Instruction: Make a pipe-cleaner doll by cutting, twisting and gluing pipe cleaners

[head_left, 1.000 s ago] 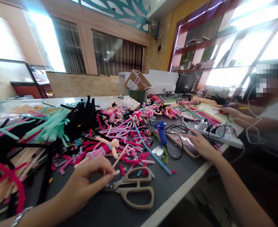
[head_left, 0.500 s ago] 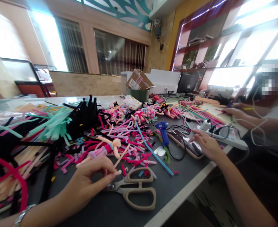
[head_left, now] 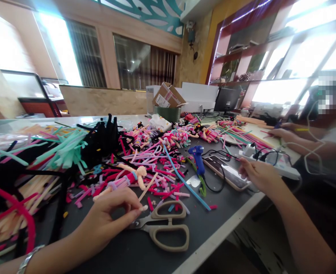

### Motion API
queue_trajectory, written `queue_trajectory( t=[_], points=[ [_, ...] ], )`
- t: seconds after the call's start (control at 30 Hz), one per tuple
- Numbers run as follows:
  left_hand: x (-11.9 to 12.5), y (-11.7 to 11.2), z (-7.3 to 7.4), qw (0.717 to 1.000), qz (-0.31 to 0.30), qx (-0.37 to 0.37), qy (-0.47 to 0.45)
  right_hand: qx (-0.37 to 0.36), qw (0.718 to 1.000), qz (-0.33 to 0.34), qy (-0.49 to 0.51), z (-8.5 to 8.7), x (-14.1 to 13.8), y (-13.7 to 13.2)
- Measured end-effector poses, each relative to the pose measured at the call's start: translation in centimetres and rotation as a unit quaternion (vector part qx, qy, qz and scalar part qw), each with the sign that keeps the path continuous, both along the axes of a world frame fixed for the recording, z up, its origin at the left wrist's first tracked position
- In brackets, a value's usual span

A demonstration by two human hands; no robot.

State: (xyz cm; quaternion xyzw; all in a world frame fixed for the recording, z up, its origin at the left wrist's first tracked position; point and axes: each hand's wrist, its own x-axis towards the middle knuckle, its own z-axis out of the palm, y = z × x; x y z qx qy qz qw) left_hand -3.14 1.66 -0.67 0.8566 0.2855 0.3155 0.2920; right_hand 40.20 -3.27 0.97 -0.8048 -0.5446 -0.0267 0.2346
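Observation:
My left hand (head_left: 107,219) rests on the dark table (head_left: 210,236) with its fingers pinched on a thin peach pipe-cleaner stem (head_left: 147,187). Just beyond it lies a small pink and peach pipe-cleaner doll (head_left: 128,177). Beige-handled scissors (head_left: 163,225) lie right of that hand. My right hand (head_left: 260,176) hovers at the right end of a phone (head_left: 227,173) lying flat on the table, fingers curled; nothing shows in them. A blue glue gun (head_left: 198,158) stands left of the phone.
Heaps of pipe cleaners in mint, black, peach and red (head_left: 42,160) cover the left. Pink offcuts (head_left: 162,182) litter the middle. A white power strip (head_left: 273,163) with cables lies at the right. Another person's hand (head_left: 280,133) works at the far right. A cardboard box (head_left: 168,97) stands behind.
My right hand has lifted off the phone's screen and drawn back to its right end, its fingers curling in. My left hand has stayed still, pinching the stem.

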Motion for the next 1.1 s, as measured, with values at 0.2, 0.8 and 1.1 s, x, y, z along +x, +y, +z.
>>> queue_trajectory(
  t=[0.2,0.8,1.1],
  points=[
    [0.0,0.1,-0.1,1.0,-0.006,-0.013,0.006,-0.014,1.0,0.004,0.016,0.0,-0.3,0.0],
    [0.0,0.1,-0.2,1.0,-0.009,0.01,-0.003,-0.004,0.998,-0.04,-0.047,0.2,0.7,-0.6],
    [0.0,0.1,-0.1,1.0,-0.018,0.022,0.008,0.018,0.997,0.069,-0.042,0.5,-1.8,0.0]
  ],
)
